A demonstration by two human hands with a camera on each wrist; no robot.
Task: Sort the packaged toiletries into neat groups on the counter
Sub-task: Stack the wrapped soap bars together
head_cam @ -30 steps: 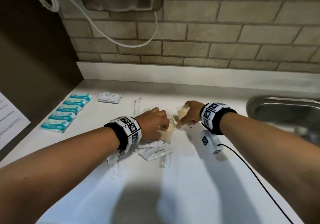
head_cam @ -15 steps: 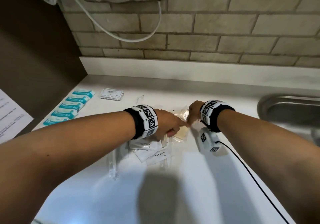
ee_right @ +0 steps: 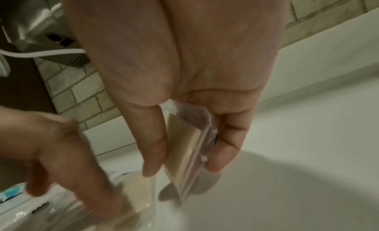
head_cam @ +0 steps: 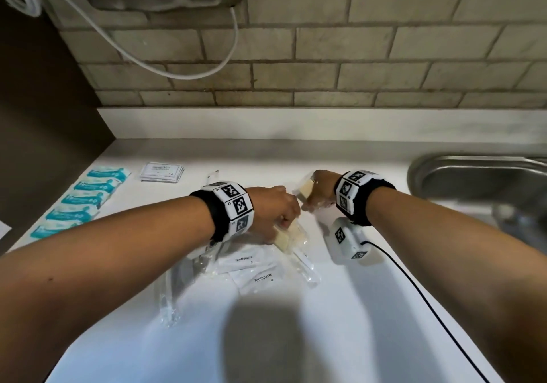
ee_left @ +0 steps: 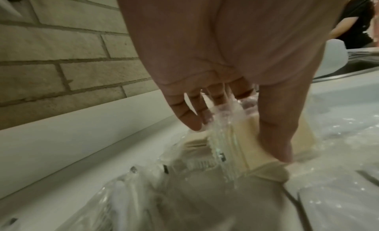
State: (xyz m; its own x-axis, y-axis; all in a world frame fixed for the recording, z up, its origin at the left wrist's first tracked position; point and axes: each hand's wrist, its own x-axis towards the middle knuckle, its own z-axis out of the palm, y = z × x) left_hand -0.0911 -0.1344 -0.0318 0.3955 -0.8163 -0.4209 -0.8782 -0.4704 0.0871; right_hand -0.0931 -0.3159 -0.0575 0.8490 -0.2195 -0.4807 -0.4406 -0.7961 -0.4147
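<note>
Your left hand (head_cam: pixel 273 211) has come back across the loose pile and now pinches a wrapped cream soap bar (ee_left: pixel 264 147), thumb on one face, fingers on the other, low over the pile. A second ago it was raised beside the right hand; half a second ago it was crossing toward it.

Your right hand (head_cam: pixel 318 188) still grips its own wrapped soap bar (ee_right: pixel 184 150) on edge between thumb and fingers, just above the tabletop (head_cam: pixel 296 338).

Both hands therefore carry soap, so a soap group is likely next; none shows yet.

Under your left wrist lie the unsorted toothpaste sachets (head_cam: pixel 254 276) and clear-wrapped items. Well left of your left hand, the teal packets (head_cam: pixel 80 199) form a row, with a stack of white sachets (head_cam: pixel 161 171) beyond them. Both groups are unchanged.
</note>
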